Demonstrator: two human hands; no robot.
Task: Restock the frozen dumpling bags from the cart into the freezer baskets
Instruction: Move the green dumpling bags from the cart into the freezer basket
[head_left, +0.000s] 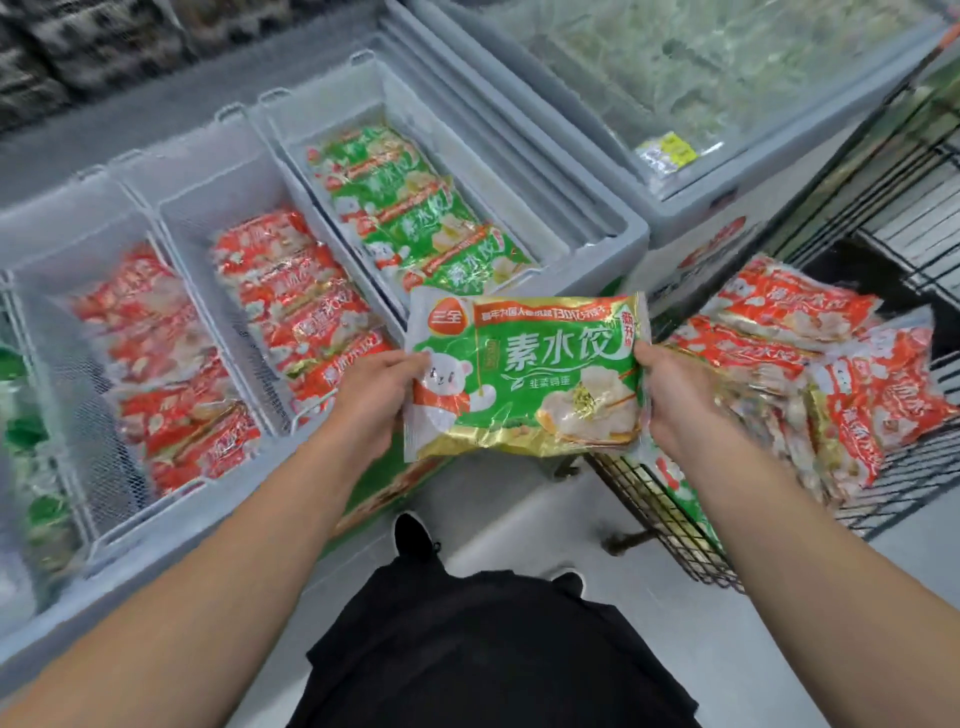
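We hold one green dumpling bag (524, 374) between both hands, face up, in the air over the front rim of the chest freezer (631, 234) and just beside the cart. Our left hand (376, 389) grips the bag's left edge, thumb on top over the bear picture, fingers curled beneath. Our right hand (670, 387) grips the right edge in the same way.

In the freezer, the right-hand basket (311, 111) holds a row of green bags (415, 218) overlapping from its far end to its near end. The middle basket (208, 171) carries red dumpling bags (301, 306) stacked along its length, and the basket left of that (62, 218) holds more red bags (166, 384). At the freezer's far left edge some green packs (36, 467) show, blurred.

The black wire cart (675, 519) stands to our right, with a heap of red bags (810, 364) lying across it. A second freezer (727, 171) with a glass lid stands beyond the cart.
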